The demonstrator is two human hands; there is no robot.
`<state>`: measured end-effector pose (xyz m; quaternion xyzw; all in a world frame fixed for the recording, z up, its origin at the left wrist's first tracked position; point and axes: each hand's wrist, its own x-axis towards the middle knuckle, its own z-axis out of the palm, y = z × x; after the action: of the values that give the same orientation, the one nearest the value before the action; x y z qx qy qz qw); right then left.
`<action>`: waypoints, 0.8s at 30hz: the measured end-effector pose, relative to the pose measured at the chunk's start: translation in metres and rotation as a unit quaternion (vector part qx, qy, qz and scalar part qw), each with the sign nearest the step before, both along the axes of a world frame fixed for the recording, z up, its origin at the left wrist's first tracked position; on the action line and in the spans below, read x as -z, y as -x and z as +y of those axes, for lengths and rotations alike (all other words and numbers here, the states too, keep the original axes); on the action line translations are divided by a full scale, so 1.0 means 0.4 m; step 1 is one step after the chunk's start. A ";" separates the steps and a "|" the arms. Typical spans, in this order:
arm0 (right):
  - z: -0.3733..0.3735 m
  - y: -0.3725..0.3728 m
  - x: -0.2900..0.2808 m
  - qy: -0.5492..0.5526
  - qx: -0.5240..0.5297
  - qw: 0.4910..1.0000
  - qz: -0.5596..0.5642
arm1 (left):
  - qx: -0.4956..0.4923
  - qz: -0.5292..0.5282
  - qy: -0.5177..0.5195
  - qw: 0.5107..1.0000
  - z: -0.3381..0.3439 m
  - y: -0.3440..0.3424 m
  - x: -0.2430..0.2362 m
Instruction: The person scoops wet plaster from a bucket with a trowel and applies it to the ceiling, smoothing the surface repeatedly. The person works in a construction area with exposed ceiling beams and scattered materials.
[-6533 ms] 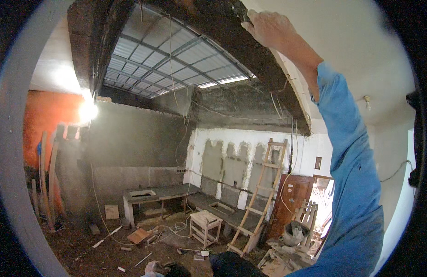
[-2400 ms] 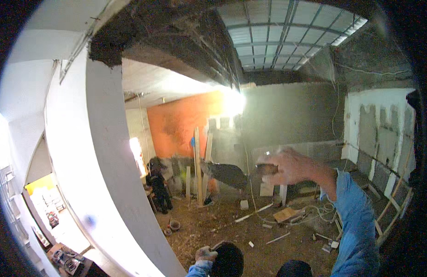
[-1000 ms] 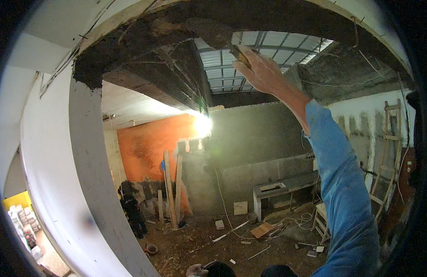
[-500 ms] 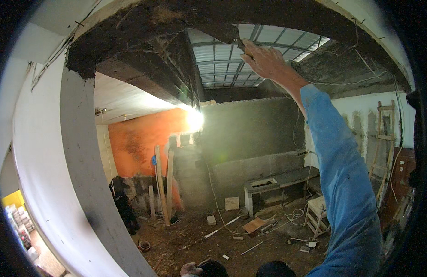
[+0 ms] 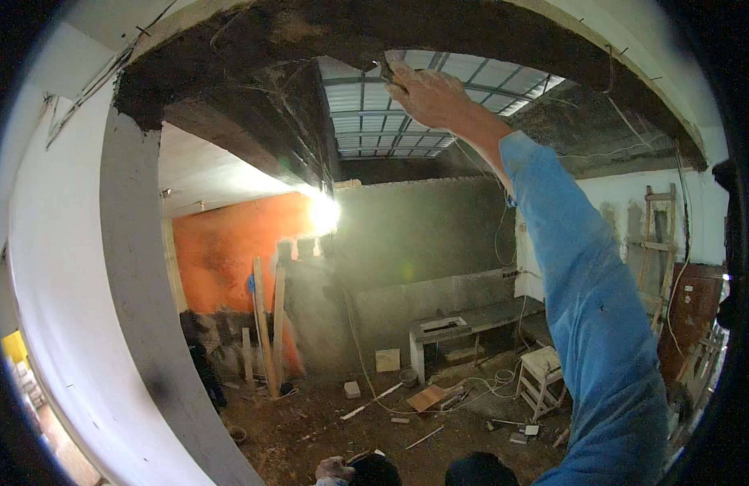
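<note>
My right hand [image 5: 423, 93], in a blue sleeve, is raised to the dark, freshly coated beam [image 5: 285, 36] overhead. Its fingers are closed around what looks like a trowel [image 5: 384, 68], seen edge-on and mostly hidden by the hand and the dark beam. The tool meets the beam's lower edge. Low at the bottom edge, my left hand [image 5: 334, 468] shows only in part, its fingers curled; what they hold, if anything, is hidden. Beside it are two dark rounded shapes [image 5: 481, 470], cut off by the frame.
A white-and-grey pillar [image 5: 131, 267] stands close on the left. Beyond lie a debris-strewn dirt floor [image 5: 309, 429], a concrete counter [image 5: 480, 318], a small stool [image 5: 543, 368], leaning planks [image 5: 267, 324] and a wooden ladder [image 5: 658, 235]. A bright lamp [image 5: 324, 212] glares; cables hang at the right.
My right hand has moved a little left and up along the beam with the tool. The view has shifted slightly, so the room sits further left. My left hand stays low.
</note>
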<state>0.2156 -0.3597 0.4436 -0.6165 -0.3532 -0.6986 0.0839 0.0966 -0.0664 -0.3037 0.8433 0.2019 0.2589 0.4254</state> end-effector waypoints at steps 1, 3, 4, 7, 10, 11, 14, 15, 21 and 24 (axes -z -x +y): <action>0.000 -0.015 -0.006 0.004 -0.012 1.000 -0.019 | -0.001 0.015 -0.020 1.000 -0.004 0.004 -0.017; -0.018 -0.041 -0.006 0.015 0.006 1.000 0.010 | -0.028 0.037 -0.050 0.998 -0.016 0.017 -0.046; -0.033 -0.050 -0.001 0.016 0.018 1.000 0.008 | -0.040 0.035 -0.057 0.997 -0.024 0.017 -0.058; -0.090 -0.054 0.023 0.012 0.080 0.994 0.068 | -0.064 0.040 -0.063 0.995 -0.032 0.013 -0.075; -0.128 -0.027 0.040 0.021 0.100 0.992 0.080 | -0.064 0.048 -0.075 0.994 -0.027 0.003 -0.068; -0.130 -0.015 0.040 0.030 0.105 0.993 0.053 | -0.065 0.039 -0.103 0.992 -0.025 -0.001 -0.063; -0.125 0.026 0.016 0.039 0.097 0.994 -0.040 | -0.042 0.023 -0.125 0.991 -0.025 -0.002 -0.054; -0.123 0.039 0.000 0.050 0.103 0.993 -0.031 | -0.028 0.022 -0.123 0.992 -0.028 -0.001 -0.055; -0.195 0.081 -0.084 0.011 0.107 0.989 -0.102 | -0.029 0.052 -0.142 0.988 -0.067 0.007 -0.093; -0.263 0.068 -0.063 -0.011 0.087 0.981 -0.175 | -0.012 0.076 -0.104 0.992 -0.080 0.014 -0.105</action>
<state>0.1885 -0.4648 0.4688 -0.5121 -0.2993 -0.8044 -0.0338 0.0909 -0.0982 -0.2619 0.8977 0.2162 0.2187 0.3155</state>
